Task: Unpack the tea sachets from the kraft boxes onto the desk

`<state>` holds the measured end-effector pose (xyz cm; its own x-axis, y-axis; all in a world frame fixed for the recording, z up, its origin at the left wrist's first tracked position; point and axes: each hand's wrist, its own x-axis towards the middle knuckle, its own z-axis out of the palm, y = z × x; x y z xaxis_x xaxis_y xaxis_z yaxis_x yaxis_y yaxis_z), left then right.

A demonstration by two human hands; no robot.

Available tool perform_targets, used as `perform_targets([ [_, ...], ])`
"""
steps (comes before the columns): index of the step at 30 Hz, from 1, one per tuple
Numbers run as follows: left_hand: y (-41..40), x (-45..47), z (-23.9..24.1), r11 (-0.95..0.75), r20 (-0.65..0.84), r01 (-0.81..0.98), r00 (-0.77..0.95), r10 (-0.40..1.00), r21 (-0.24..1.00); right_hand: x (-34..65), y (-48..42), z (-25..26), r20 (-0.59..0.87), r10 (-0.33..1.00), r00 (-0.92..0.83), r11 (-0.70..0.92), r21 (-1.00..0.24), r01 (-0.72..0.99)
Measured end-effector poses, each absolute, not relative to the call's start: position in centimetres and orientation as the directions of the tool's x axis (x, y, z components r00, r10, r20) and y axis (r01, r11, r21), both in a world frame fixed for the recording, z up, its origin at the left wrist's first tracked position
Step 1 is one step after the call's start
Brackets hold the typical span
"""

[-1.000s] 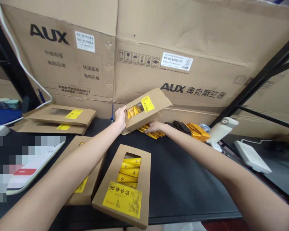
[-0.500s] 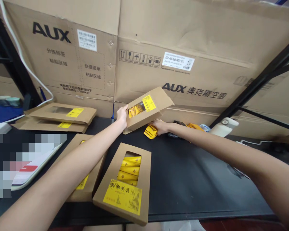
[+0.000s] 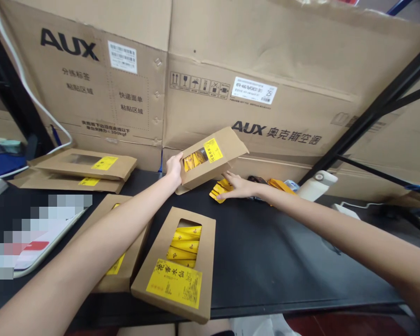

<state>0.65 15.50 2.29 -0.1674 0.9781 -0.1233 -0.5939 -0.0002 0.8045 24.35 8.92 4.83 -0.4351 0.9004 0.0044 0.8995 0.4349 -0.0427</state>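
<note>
My left hand (image 3: 174, 167) is closed on the left end of a brown card box (image 3: 213, 156) with a window and a yellow label, held tilted above the black tabletop (image 3: 266, 252). Yellow sachets show through its window. My right hand (image 3: 238, 186) lies just below the box's right part, fingers stretched out over a small heap of yellow sachets (image 3: 220, 190) on the table. More yellow sachets (image 3: 280, 185) lie behind my right wrist.
Two filled window boxes (image 3: 178, 261) (image 3: 121, 261) lie near the front edge. Two flat boxes (image 3: 84, 163) are stacked at the back left. Large AUX cartons (image 3: 203, 74) wall off the back. A white device (image 3: 315, 184) and black rack bars (image 3: 371, 112) stand at the right.
My right hand has opened and spread its fingers over the yellow sachets under the box. The left hand keeps the box in about the same place.
</note>
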Motion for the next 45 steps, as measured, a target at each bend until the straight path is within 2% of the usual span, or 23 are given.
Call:
perform_targets([
  [5, 15.1, 0.6, 2.4, 0.013, -0.146, -0.599, -0.173, 0.974, 0.801, 20.4, 6.5, 3.2, 0.105, 0.941, -0.323, 0.294, 0.225, 0.929],
  [8, 15.0, 0.6, 2.4, 0.016, -0.151, -0.596, -0.177, 0.973, 0.803, 19.4, 6.2, 2.4, 0.107, 0.952, -0.286, 0.243, 0.303, 0.922],
  [11, 15.0, 0.5, 2.3, 0.009, -0.144, -0.595, -0.18, 0.973, 0.804, 19.6, 5.9, 2.2, 0.107, 0.944, -0.313, 0.259, 0.349, 0.901],
  [16, 15.0, 0.6, 2.2, 0.005, -0.133, -0.588, -0.174, 0.976, 0.809, 22.3, 5.5, 2.0, 0.097, 0.888, -0.45, 0.391, 0.358, 0.848],
  [22, 15.1, 0.7, 2.1, -0.007, -0.119, -0.584, -0.177, 0.977, 0.812, 26.1, 5.1, 1.6, 0.072, 0.826, -0.56, 0.522, 0.279, 0.806],
  [31, 14.9, 0.9, 2.1, -0.002, -0.106, -0.571, -0.155, 0.982, 0.821, 29.3, 4.9, 1.1, 0.09, 0.762, -0.642, 0.603, 0.266, 0.752],
  [36, 14.5, 1.0, 2.1, -0.105, 0.021, -0.444, -0.191, 0.981, 0.89, 30.0, 4.8, 0.2, 0.187, 0.75, -0.634, 0.571, 0.298, 0.765],
  [38, 14.4, 1.0, 2.1, -0.145, 0.074, -0.399, -0.189, 0.979, 0.906, 29.7, 4.6, -0.2, 0.352, 0.752, -0.558, 0.511, 0.224, 0.83],
  [39, 14.4, 1.0, 2.1, -0.159, 0.094, -0.381, -0.184, 0.978, 0.911, 29.4, 4.5, -0.4, 0.469, 0.743, -0.477, 0.47, 0.142, 0.871],
  [41, 14.3, 1.0, 2.0, -0.198, 0.147, -0.333, -0.172, 0.974, 0.922, 28.6, 4.3, -0.6, 0.681, 0.703, -0.203, 0.388, -0.128, 0.913],
  [43, 14.3, 1.1, 1.9, -0.246, 0.21, -0.281, -0.154, 0.966, 0.928, 27.6, 4.2, -0.6, 0.714, 0.689, 0.124, 0.346, -0.474, 0.81],
  [45, 14.3, 1.1, 1.9, -0.294, 0.273, -0.234, -0.118, 0.955, 0.927, 26.7, 4.3, -0.6, 0.59, 0.747, 0.306, 0.348, -0.739, 0.576],
])
